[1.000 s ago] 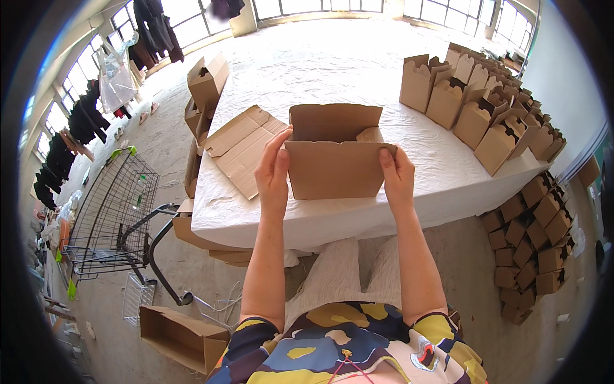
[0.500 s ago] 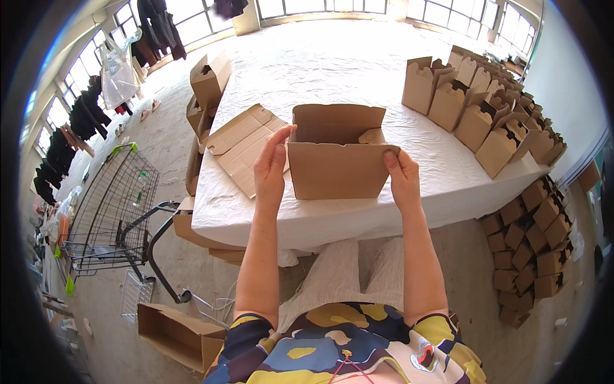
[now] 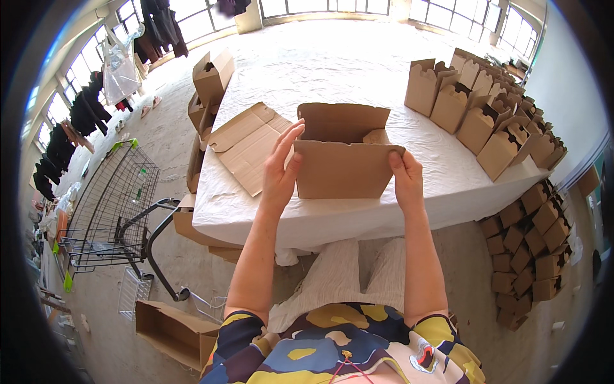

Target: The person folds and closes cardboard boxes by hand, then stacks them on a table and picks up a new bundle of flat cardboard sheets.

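A brown cardboard box, open at the top, stands at the near edge of the white-covered table. My right hand grips its front right corner, thumb on the front panel and fingers hidden behind the side. At the box's left side is my left hand, with its fingers stretched out and the thumb apart near the front left edge. Whether its palm presses on the box wall, I cannot tell. A flattened cardboard piece lies on the table left of the box, partly behind my left hand.
Rows of folded boxes stand on the table at the right. More boxes are piled on the floor below them. Boxes line the table's left side. A wire shopping cart and an open carton stand on the left floor.
My left hand has loosened from the box's upper left edge; its fingers now extend along the left side. My right hand keeps its grip on the right corner.
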Tool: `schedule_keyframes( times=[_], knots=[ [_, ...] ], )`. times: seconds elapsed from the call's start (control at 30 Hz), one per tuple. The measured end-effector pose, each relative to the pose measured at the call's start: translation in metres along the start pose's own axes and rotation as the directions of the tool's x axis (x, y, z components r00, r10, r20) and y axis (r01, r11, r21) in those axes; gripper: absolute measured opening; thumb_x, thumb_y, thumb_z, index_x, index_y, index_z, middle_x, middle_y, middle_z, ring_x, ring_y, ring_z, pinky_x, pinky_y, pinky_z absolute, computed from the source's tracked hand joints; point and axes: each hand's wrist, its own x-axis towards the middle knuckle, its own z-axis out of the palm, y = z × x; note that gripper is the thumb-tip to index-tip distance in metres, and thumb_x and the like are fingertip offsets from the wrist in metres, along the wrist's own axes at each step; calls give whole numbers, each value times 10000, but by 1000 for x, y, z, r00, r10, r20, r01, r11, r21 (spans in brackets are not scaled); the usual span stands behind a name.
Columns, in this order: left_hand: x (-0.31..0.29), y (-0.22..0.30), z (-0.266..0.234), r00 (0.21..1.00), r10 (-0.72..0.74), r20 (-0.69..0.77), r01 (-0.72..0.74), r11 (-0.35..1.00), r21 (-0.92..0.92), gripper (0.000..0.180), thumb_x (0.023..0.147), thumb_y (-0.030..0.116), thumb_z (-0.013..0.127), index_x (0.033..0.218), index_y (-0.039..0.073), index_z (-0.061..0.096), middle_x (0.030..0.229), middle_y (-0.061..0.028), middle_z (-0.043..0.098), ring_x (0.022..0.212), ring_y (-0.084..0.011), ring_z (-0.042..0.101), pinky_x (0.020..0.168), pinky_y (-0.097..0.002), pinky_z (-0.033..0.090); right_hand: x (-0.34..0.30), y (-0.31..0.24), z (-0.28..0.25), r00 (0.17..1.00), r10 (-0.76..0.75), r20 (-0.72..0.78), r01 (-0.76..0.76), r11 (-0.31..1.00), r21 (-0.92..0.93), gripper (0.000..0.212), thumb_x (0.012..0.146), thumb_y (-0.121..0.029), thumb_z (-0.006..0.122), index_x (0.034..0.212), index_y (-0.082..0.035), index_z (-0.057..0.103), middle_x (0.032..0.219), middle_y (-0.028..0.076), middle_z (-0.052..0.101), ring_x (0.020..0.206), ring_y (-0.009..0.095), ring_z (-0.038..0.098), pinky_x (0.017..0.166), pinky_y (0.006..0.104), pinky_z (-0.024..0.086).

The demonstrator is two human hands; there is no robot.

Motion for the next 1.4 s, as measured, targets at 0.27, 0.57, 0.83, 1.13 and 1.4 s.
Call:
schedule_keyframes(
  times=[0.27, 0.57, 0.83, 1.13, 1.4],
  knots=[
    [5, 1, -1, 995, 46, 92, -54, 995, 81, 492, 944, 105, 625, 1419, 19, 526, 1489, -145, 522, 1437, -327, 418, 1177, -424, 338, 1, 6, -1, 1000, -24, 0, 24, 999, 31, 326, 1040, -323, 608, 1037, -6, 685, 800, -57, 554, 771, 63, 448, 695, 241, 397],
    [4, 8, -11, 978, -100, 182, 128, 980, -150, 284, 960, 157, 635, 1182, -8, 698, 1368, -154, 609, 1288, -342, 564, 1133, -434, 394, 1, 5, 2, 999, -54, 3, 54, 998, 43, 338, 1040, -328, 606, 1054, 0, 687, 815, -57, 564, 785, 68, 464, 712, 242, 406],
    [12, -9, -15, 970, 73, 234, -121, 972, 201, 295, 981, 300, 619, 1046, 40, 741, 1070, -102, 729, 1155, -269, 638, 1169, -521, 314, 1, 1, 0, 999, -35, 20, 35, 999, -23, 331, 1038, -326, 607, 1016, -5, 683, 773, -59, 541, 740, 60, 439, 651, 245, 379],
    [16, 20, -6, 982, -163, 100, 164, 987, 3, 328, 1034, 303, 573, 1218, 51, 674, 978, -34, 712, 927, -118, 656, 889, -306, 505, 8, -12, -1, 1000, -4, 31, 3, 999, 37, 349, 1029, -353, 619, 1014, -10, 685, 753, -53, 544, 697, 41, 423, 607, 242, 356],
    [17, 28, 15, 980, -148, -136, 162, 982, 101, 259, 981, 147, 658, 1227, 67, 661, 637, 28, 458, 623, -73, 424, 598, -257, 375, 14, -29, 12, 996, 20, -92, -28, 996, -90, 239, 984, -204, 676, 1137, -20, 687, 781, -14, 635, 689, 50, 520, 612, 221, 423]
  ],
)
